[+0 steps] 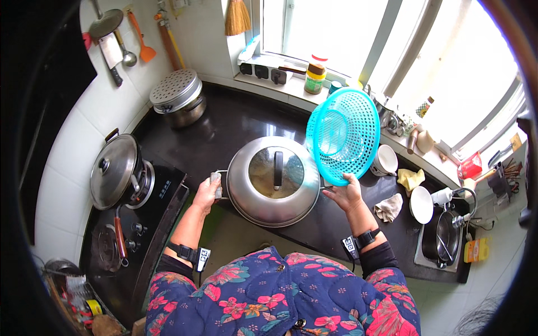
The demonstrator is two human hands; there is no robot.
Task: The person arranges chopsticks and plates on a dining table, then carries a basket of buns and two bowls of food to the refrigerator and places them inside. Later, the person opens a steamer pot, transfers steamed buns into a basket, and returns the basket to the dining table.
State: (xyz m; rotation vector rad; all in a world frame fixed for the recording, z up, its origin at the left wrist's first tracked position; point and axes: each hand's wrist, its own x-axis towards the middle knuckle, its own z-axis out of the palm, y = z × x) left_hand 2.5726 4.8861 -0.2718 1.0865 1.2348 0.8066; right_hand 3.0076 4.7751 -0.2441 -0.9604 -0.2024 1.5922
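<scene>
One big covered pot (pixel 269 187) is in the middle of the frame, at the front edge of the black counter (pixel 235 109). I cannot tell if it sits on the counter or is held up. Its round lid (pixel 241 168) is silver, with a see-through window and a black knob (pixel 278 171) on top. The left hand (pixel 206 195), left of the middle, is closed around a gray cloth (pixel 215 185) at the pot's left handle. The right hand (pixel 346 194), right of the middle, is by the pot's right handle, right at the low rim of a bright blue basket (pixel 344 137). I cannot tell if its fingers are wrapped around the handle, the rim or both. The basket is full of little holes and tips up on its side, just beside the pot.

At the left of the frame, a pan with a lid (pixel 114 172) is on the stove (pixel 159 210). In the upper left, a steamer (pixel 178 98) stands on the counter, and an orange spatula (pixel 147 53) hangs on the wall. At the right, a white bowl (pixel 385 161), a yellow rag (pixel 411 180), a crumpled gray rag (pixel 388 208) and a white plate (pixel 421 204) are near the sink (pixel 422 255). One black pan (pixel 446 232) is in the sink.
</scene>
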